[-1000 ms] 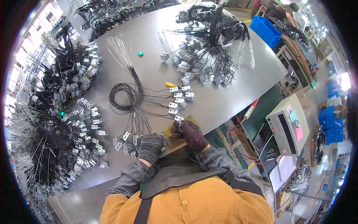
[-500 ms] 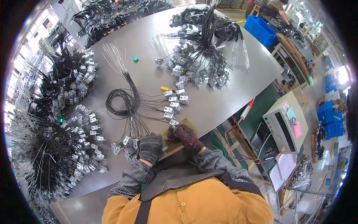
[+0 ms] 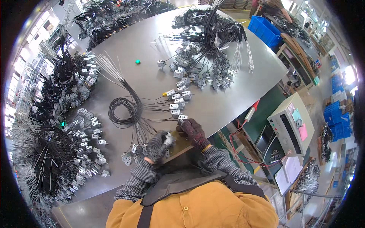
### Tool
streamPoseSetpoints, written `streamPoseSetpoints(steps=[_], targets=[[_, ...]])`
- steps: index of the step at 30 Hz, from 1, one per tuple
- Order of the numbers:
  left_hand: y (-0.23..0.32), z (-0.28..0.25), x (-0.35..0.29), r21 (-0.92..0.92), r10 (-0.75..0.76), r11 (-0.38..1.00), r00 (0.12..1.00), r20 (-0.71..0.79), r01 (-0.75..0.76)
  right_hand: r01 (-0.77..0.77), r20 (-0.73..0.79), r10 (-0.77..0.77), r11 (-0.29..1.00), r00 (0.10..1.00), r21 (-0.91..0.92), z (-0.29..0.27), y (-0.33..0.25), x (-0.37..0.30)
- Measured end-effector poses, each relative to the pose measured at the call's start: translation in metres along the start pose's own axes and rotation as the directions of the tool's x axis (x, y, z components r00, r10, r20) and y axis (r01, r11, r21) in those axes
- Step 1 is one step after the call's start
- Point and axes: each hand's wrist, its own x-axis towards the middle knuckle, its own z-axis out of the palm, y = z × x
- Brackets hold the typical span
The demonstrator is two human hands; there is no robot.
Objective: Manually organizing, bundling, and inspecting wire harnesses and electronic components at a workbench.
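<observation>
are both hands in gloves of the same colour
No, the left hand is gloved in grey, the right hand in dark maroon.

The left hand (image 3: 155, 147), gloved in grey, is blurred, its fingers bent toward the right hand (image 3: 193, 133), which is gloved in dark maroon and held slightly farther forward, fingers curled. The hands are set near each other but apart. Behind them, the left forearm (image 3: 137, 180) and right forearm (image 3: 228, 164), both covered by checked sleeves, are angled inward, with bare left wrist (image 3: 148, 160) exposed.
</observation>
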Motion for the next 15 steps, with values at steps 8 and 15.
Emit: streamPoseSetpoints(steps=[8, 15], targets=[[-0.007, 0.012, 0.001, 0.481, 0.057, 0.874, 0.998, 0.038, -0.069, 0.223, 0.056, -0.239, 0.763, 0.969, -0.606, -0.005, -0.022, -0.038], [-0.01, 0.017, 0.0, 0.553, 0.157, 0.823, 0.988, -0.002, -0.13, 0.093, 0.122, -0.026, 0.807, 0.992, -0.584, -0.007, -0.036, -0.085]])
